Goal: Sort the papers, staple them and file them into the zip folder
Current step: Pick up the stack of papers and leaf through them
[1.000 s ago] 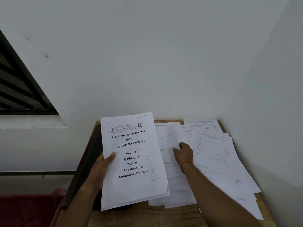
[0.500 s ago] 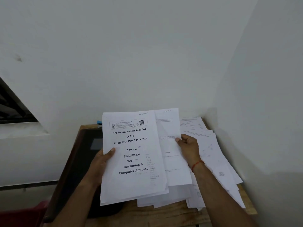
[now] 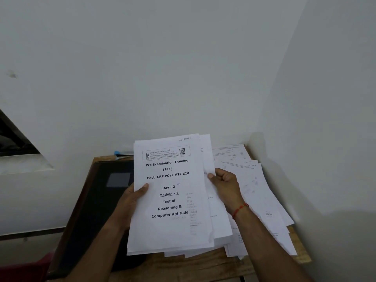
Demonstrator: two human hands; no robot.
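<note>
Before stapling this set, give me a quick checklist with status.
1. Left hand grips PET cover stack: ok.
2. Right hand pinches rear sheet against it: ok.
3. Stack edges squared: not ok, sheets fan out at bottom and right.
4. Blue stapler free at wooden table back edge: ok.
5. Black zip folder unzipped: cannot tell.
6. Loose papers sorted: not ok, spread over the table's right side.

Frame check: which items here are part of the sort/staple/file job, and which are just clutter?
Job:
- held stack in left hand
- extra sheet gripped by right hand
- loose papers on the table
- black folder
- blue item at the back, probably the stapler

Lying about:
- red object, lower left
- window
</note>
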